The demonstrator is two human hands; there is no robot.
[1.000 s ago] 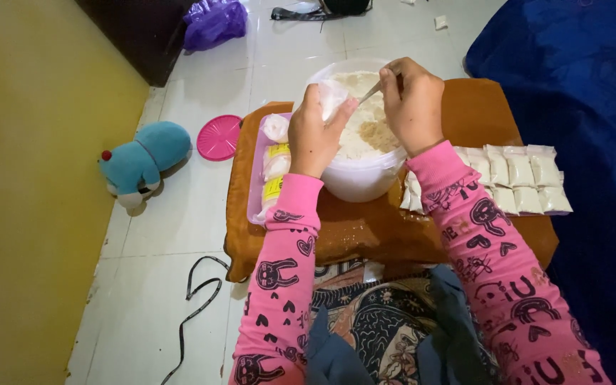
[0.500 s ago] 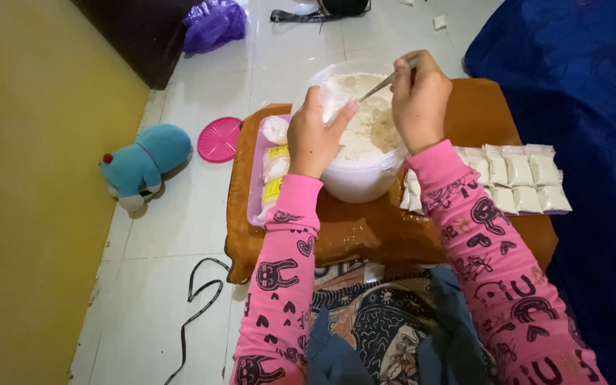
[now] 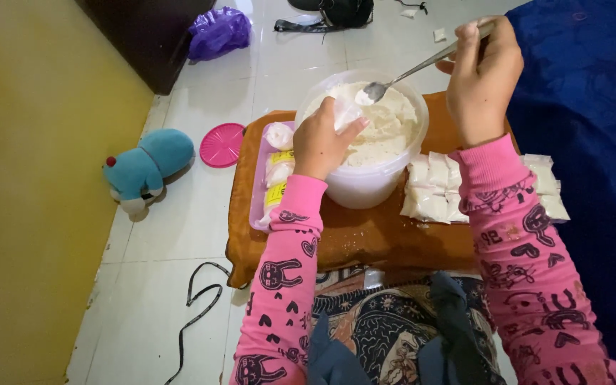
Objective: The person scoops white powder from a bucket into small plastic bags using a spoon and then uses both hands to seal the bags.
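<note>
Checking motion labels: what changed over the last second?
The right hand lifted the spoon out of the powder, up and to the right; its bowl now hangs loaded by the small bag. The left hand still holds that bag over the tub.

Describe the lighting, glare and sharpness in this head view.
Head view: dim, soft indoor light with a bluish cast; faint glare on the white floor tiles near the top; the yellow wall falls darker toward the bottom. The left hand with its small clear bag, the spoon in the right hand and the tub of white powder look reasonably sharp; wide-angle bending at the edges.
</note>
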